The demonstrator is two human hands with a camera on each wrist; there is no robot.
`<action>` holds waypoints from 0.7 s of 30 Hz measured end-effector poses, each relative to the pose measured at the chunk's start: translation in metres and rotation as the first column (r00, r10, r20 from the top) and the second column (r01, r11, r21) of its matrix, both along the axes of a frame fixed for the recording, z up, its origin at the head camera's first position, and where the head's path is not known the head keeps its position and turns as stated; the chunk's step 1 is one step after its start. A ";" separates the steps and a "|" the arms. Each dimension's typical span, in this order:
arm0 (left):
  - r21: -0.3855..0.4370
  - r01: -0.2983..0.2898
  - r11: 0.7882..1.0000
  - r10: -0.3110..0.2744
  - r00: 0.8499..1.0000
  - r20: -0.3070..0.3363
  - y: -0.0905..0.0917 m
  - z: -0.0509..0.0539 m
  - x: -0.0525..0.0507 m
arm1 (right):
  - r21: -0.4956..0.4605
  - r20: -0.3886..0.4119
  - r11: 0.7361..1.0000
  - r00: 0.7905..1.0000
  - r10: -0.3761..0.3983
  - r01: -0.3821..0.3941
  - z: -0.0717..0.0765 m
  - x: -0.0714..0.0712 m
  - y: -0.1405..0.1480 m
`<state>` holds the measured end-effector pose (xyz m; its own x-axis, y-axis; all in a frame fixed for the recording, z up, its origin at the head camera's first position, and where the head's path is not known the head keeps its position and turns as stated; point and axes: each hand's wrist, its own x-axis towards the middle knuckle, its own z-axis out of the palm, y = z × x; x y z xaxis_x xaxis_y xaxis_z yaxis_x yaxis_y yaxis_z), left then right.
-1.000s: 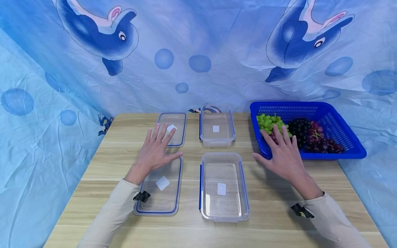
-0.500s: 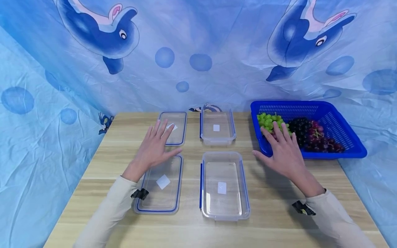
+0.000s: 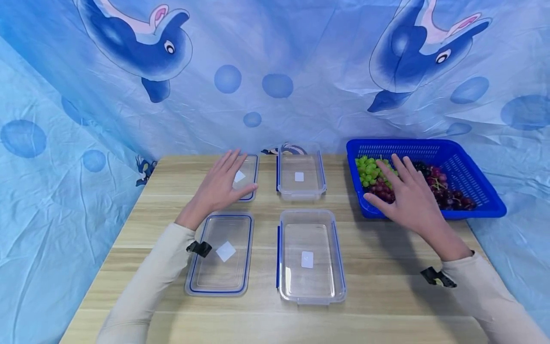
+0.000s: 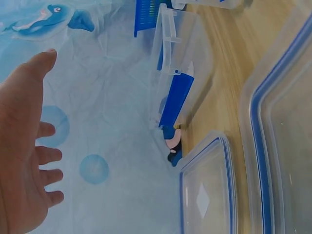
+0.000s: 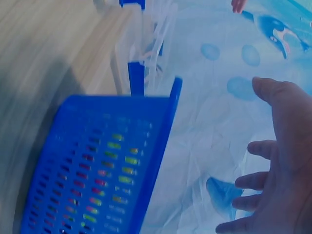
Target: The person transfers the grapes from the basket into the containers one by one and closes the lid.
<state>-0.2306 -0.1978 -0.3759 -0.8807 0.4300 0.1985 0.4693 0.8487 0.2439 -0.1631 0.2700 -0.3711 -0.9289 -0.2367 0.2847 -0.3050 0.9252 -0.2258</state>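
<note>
My left hand (image 3: 216, 188) hovers with straight fingers over the far lid (image 3: 250, 184), a clear one with a blue seal. A larger lid (image 3: 215, 272) lies nearer, by the left wrist. Over the front of the blue basket (image 3: 485, 210) my right hand (image 3: 410, 200) is held up, fingers spread, gripping nothing. In the basket lie green grapes (image 3: 366, 171), dark red grapes (image 3: 381, 191), black grapes (image 3: 423, 168) and more red grapes (image 3: 455, 199). The right wrist view shows the basket's slotted wall (image 5: 105, 161) beside and apart from the hand.
Between the hands stand two clear containers with blue clips: a small one (image 3: 301, 165) at the back and a larger one (image 3: 309, 282) in front. Both bear white labels. A blue dolphin-print cloth (image 3: 275, 43) hangs behind the wooden table (image 3: 369, 320).
My left hand has moved farther forward, uncovering more of the near lid. My right hand has shifted forward and to the right over the basket. Containers and grapes stay put.
</note>
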 end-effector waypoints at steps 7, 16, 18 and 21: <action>0.144 0.040 0.989 -0.051 0.996 0.071 0.017 -0.009 -0.028 | -0.101 0.012 0.995 1.000 0.002 -0.001 0.005 -0.015 0.020; 0.347 0.031 0.938 -0.111 0.971 0.213 0.042 -0.041 -0.059 | -0.172 0.050 0.985 0.999 -0.010 0.018 0.003 -0.038 0.043; 0.408 0.024 0.913 -0.132 0.962 0.238 0.047 -0.047 -0.064 | -0.182 0.066 0.983 0.998 -0.015 0.027 0.002 -0.044 0.048; 0.480 0.003 0.877 -0.157 0.947 0.280 0.054 -0.055 -0.072 | -0.212 0.101 0.976 0.995 -0.022 0.043 0.002 -0.055 0.055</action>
